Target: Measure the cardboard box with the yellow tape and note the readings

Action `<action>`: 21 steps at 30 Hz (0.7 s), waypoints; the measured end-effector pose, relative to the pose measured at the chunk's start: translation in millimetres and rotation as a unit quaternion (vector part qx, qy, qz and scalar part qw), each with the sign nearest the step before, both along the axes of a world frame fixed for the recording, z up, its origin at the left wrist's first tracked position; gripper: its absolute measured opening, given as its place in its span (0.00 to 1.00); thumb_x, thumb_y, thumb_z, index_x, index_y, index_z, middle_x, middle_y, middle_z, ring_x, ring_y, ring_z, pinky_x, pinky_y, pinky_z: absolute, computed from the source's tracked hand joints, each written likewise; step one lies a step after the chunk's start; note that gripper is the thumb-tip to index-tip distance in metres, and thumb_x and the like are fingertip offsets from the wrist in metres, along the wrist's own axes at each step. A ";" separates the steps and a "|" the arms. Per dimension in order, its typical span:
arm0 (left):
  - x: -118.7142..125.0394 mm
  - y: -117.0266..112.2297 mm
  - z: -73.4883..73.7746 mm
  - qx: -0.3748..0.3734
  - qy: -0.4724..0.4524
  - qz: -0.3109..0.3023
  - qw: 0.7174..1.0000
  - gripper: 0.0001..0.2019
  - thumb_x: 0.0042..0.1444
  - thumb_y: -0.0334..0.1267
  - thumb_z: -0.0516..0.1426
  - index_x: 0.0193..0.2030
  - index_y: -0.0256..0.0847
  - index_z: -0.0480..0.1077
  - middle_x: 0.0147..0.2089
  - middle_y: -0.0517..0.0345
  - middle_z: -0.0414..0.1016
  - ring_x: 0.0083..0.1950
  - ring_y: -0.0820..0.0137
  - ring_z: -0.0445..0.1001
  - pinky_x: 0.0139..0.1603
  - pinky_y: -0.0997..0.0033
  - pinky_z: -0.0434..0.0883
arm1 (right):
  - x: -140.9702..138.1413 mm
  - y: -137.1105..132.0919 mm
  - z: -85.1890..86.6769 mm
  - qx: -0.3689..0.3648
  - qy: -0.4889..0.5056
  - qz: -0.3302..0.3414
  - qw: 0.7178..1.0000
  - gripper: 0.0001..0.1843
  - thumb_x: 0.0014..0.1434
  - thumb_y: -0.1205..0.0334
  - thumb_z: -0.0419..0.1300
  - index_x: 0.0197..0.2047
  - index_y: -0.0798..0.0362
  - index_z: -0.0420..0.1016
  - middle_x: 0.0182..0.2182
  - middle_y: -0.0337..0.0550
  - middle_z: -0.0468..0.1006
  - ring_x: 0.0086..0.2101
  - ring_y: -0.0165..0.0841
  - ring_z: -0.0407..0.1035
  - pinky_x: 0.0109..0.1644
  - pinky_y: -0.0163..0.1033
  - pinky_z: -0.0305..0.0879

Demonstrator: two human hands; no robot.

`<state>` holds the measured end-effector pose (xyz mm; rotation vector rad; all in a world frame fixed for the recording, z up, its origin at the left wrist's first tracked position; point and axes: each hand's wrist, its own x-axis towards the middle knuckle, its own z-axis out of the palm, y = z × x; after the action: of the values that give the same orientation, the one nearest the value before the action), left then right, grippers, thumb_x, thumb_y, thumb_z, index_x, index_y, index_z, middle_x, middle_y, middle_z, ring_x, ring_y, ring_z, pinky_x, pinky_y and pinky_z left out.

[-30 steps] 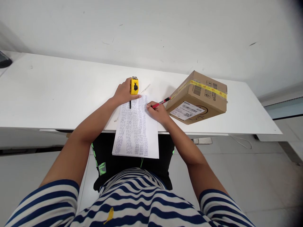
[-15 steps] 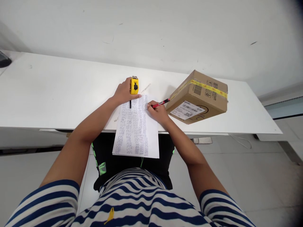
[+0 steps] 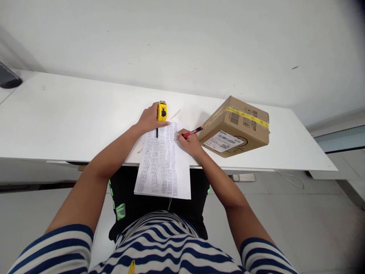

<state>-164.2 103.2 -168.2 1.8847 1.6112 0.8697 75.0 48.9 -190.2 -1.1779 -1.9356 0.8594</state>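
A sheet of paper (image 3: 164, 167) covered in blue writing lies over the near edge of the white table (image 3: 71, 114) and hangs off it. My left hand (image 3: 149, 118) is wrapped round a yellow tape measure (image 3: 162, 111) at the sheet's top left corner; its black strap lies on the paper. My right hand (image 3: 189, 140) pinches a red pen (image 3: 193, 132), whose tip touches the top right part of the sheet.
A cardboard box (image 3: 235, 125) with yellow tape and a shipping label sits just right of my right hand. A thin white stick (image 3: 175, 113) lies behind the tape measure. A dark object (image 3: 8, 78) is at the table's far left. A white wall rises behind.
The view has tipped a little, so everything sits lower in the frame. Both hands stay where they were on the paper; the pen has barely shifted.
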 end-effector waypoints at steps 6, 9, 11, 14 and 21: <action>1.0 -8.2 11.9 -0.018 0.048 -0.011 0.999 0.48 0.47 0.58 0.71 0.70 0.41 0.58 0.60 0.42 0.76 0.57 0.49 0.75 0.56 0.49 0.74 | -0.6 -0.6 0.9 -0.002 0.008 0.020 1.000 0.13 0.61 0.50 0.56 0.29 0.48 0.70 0.25 0.37 0.72 0.29 0.33 0.66 0.37 0.41 0.60; 1.4 -8.8 12.7 -0.018 0.050 -0.009 0.999 0.48 0.48 0.57 0.71 0.70 0.41 0.58 0.60 0.42 0.76 0.58 0.48 0.75 0.56 0.48 0.74 | -0.6 -1.4 0.2 0.014 0.001 0.015 1.000 0.13 0.61 0.50 0.56 0.28 0.48 0.70 0.25 0.38 0.74 0.29 0.34 0.67 0.38 0.42 0.61; 1.6 -9.0 12.8 -0.018 0.051 -0.010 0.998 0.48 0.48 0.57 0.71 0.70 0.41 0.58 0.61 0.41 0.76 0.58 0.48 0.75 0.56 0.48 0.74 | -0.2 -1.5 -0.4 0.012 -0.006 0.011 1.000 0.13 0.60 0.50 0.56 0.28 0.48 0.69 0.24 0.37 0.73 0.29 0.34 0.67 0.37 0.42 0.61; 1.5 -8.7 12.5 -0.019 0.048 -0.014 0.999 0.48 0.48 0.58 0.71 0.70 0.41 0.58 0.61 0.42 0.76 0.58 0.49 0.75 0.55 0.49 0.74 | 0.7 -1.2 -1.3 0.010 -0.016 -0.012 1.000 0.13 0.60 0.51 0.55 0.28 0.47 0.69 0.23 0.36 0.71 0.28 0.34 0.66 0.36 0.41 0.59; 2.4 -7.1 11.1 -0.015 0.053 -0.013 0.998 0.48 0.47 0.58 0.71 0.70 0.41 0.58 0.61 0.41 0.74 0.58 0.47 0.74 0.56 0.49 0.73 | 1.0 -1.0 -2.0 0.017 -0.027 -0.003 0.999 0.12 0.60 0.52 0.55 0.28 0.47 0.68 0.23 0.37 0.72 0.28 0.34 0.66 0.36 0.41 0.59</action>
<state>-161.8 96.2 -157.1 1.9556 1.6482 0.7410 76.0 47.9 -192.2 -1.1966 -1.9812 0.7970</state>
